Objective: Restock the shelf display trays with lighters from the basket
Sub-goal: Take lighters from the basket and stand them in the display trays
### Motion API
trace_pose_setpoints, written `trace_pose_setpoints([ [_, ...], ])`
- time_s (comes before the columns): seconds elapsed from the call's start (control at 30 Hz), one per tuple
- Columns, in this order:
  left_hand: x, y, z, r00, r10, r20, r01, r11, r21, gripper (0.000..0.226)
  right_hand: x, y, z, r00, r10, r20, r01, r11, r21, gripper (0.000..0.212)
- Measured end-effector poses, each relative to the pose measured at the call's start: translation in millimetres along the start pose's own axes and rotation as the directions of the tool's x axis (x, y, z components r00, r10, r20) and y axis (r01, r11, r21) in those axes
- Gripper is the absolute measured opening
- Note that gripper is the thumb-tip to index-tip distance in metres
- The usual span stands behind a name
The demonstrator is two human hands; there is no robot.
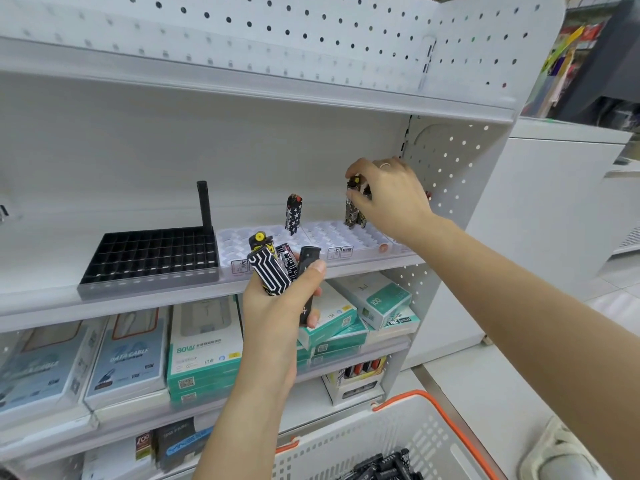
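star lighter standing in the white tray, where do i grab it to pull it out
Pinch the upper body of the star lighter from above, near its cap. It stands upright, alone, with its base seated in the white tray, so only the top half is free and nothing crowds its sides.

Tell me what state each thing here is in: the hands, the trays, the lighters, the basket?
Left hand: grips a bunch of lighters.
Right hand: pinches a patterned lighter upright over the right white tray.
Star lighter: standing in the middle white tray.
Black tray: one black stick standing, otherwise unfilled.
Basket: holds dark lighters.
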State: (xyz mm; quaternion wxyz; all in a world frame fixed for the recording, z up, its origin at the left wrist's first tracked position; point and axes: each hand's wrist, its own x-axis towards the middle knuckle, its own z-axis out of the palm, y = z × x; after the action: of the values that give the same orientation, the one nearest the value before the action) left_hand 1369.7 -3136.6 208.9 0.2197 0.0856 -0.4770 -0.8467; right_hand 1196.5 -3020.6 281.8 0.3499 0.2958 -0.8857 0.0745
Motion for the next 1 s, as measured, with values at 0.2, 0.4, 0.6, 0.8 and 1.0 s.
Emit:
trace_pose_setpoints([
  [0.2, 0.7, 0.6, -3.3, 1.000, -0.001, 0.001, 0.001, 1.000, -0.004, 0.022, 6.3, 2.2, 2.1, 0.995, 0.095, 0.027, -0.096, 0.994, 0.052, 0.029],
  [0.4, 3.5, 0.6, -5.4, 1.000, 0.003, -0.004, -0.003, 1.000, -0.015, 0.032, 11.3, 0.6, 1.7, 0.996, 0.066, 0.065, -0.066, 0.998, -0.001, 0.029],
  [0.6, 3.2, 1.1, -4.1, 1.000, -0.008, 0.010, 0.008, 1.000, -0.012, 0.022, 8.3, 0.7, 1.2, 0.998, 0.033, 0.050, -0.032, 0.999, -0.016, 0.027],
  [0.8, 1.9, 0.6, -4.0, 0.999, -0.025, 0.022, 0.025, 1.000, -0.003, 0.017, 3.7, 6.2, 3.3, 0.990, 0.107, 0.089, -0.109, 0.994, 0.023, 0.026],
  [1.0, 0.6, 3.2, -0.5, 0.989, -0.143, 0.045, 0.147, 0.985, -0.093, 0.010, -22.6, -16.4, -20.2, 0.982, 0.185, 0.036, -0.188, 0.945, 0.267, 0.029],
])
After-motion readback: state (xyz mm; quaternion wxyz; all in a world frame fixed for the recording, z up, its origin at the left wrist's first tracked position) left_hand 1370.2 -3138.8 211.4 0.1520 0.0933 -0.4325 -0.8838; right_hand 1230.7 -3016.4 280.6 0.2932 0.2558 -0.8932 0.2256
